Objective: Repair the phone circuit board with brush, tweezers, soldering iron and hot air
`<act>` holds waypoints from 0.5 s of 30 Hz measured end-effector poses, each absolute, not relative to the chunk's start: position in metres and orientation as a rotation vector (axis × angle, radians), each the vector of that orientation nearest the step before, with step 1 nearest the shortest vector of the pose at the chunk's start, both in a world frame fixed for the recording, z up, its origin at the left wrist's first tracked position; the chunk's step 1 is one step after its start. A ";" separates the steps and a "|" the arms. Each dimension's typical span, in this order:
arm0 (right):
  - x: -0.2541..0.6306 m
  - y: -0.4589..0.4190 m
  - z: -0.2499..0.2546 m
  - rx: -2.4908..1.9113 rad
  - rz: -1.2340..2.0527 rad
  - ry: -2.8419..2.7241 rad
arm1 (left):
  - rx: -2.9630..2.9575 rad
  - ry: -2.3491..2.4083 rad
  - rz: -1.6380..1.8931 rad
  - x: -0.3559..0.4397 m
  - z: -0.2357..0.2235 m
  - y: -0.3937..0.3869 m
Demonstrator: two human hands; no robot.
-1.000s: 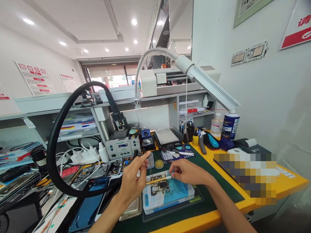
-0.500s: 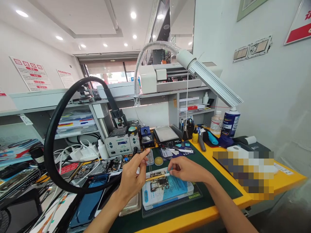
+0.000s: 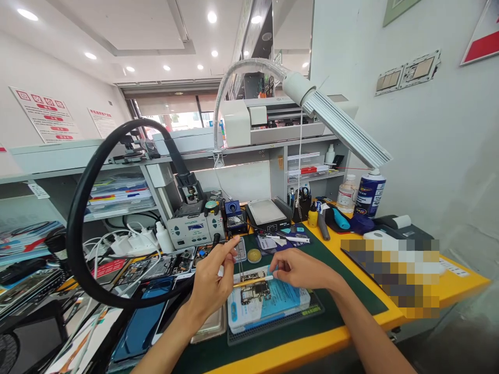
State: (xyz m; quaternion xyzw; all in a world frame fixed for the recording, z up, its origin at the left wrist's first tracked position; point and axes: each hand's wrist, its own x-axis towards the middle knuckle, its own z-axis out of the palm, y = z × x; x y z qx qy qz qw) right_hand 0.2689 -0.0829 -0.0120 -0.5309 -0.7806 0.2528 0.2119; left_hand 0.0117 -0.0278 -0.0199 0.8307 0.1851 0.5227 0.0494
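Observation:
My left hand [image 3: 212, 283] pinches thin metal tweezers [image 3: 240, 267] whose tips point down at a small circuit board [image 3: 255, 291]. The board lies on a blue and white holder [image 3: 268, 306] on a dark green mat [image 3: 343, 291]. My right hand [image 3: 298, 270] pinches the white end of a thin yellow-handled tool [image 3: 251, 281], which lies across the board towards the tweezers. Both hands hover close above the board.
A thick black hose [image 3: 83, 208] loops at left from a grey hot-air station [image 3: 193, 231]. A white lamp [image 3: 343, 137] hangs over the yellow bench [image 3: 460, 283]. Bottles [image 3: 369, 193], a round tin [image 3: 254, 255], phones [image 3: 144, 322] and cables crowd the bench. Shelves stand behind.
The view has tilted slightly, shifting the bench in the picture. Both hands keep their grips and stay over the board, with the yellow tool barely moved.

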 end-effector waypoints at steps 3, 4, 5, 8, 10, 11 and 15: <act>0.264 -0.082 -0.014 -1.463 0.721 -2.176 | 2.529 0.570 1.587 0.011 -0.021 -0.027; 0.263 -0.082 -0.014 -1.459 0.727 -2.178 | 2.527 0.572 1.583 0.011 -0.021 -0.027; 0.263 -0.082 -0.014 -1.457 0.728 -2.179 | 2.525 0.575 1.580 0.011 -0.021 -0.027; 0.265 -0.082 -0.013 -1.463 0.713 -2.170 | 2.526 0.575 1.581 0.011 -0.021 -0.027; 0.268 -0.082 -0.012 -1.473 0.708 -2.162 | 2.527 0.577 1.584 0.011 -0.021 -0.027; 0.269 -0.082 -0.011 -1.477 0.705 -2.158 | 2.525 0.578 1.585 0.011 -0.021 -0.027; 0.267 -0.082 -0.012 -1.479 0.701 -2.161 | 2.524 0.579 1.583 0.011 -0.021 -0.028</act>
